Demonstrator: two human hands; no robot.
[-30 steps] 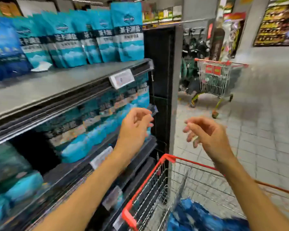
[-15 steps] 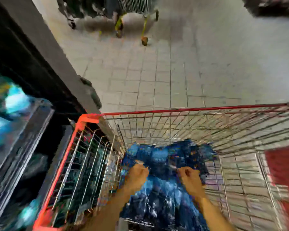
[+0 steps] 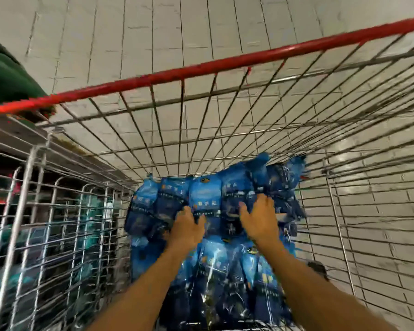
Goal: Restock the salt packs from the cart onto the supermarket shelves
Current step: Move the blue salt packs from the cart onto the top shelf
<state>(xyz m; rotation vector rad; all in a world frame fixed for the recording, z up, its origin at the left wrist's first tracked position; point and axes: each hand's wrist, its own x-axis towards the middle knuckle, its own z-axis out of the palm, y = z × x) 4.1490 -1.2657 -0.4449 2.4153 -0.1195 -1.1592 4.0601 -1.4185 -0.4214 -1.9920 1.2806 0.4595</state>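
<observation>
Several dark blue salt packs (image 3: 204, 194) lie in rows at the bottom of the wire cart (image 3: 225, 62), which has a red rim. Both my arms reach down into the cart. My left hand (image 3: 188, 226) lies on the packs near the middle of the pile, its fingertips tucked among them. My right hand (image 3: 259, 217) sits just to the right, fingers pressed into the upper row of packs. Motion blur hides whether either hand grips a pack.
The dark shelf unit (image 3: 46, 223) with teal packs shows through the cart's left wire wall. Something dark green (image 3: 3, 75) sits at the far left above the rim. Pale tiled floor (image 3: 225, 25) lies beyond and to the right of the cart.
My view swung from the shelf down into the cart. Both hands dropped from chest height into the cart and now lie on the blue salt packs, a little farther forward than half a second ago.
</observation>
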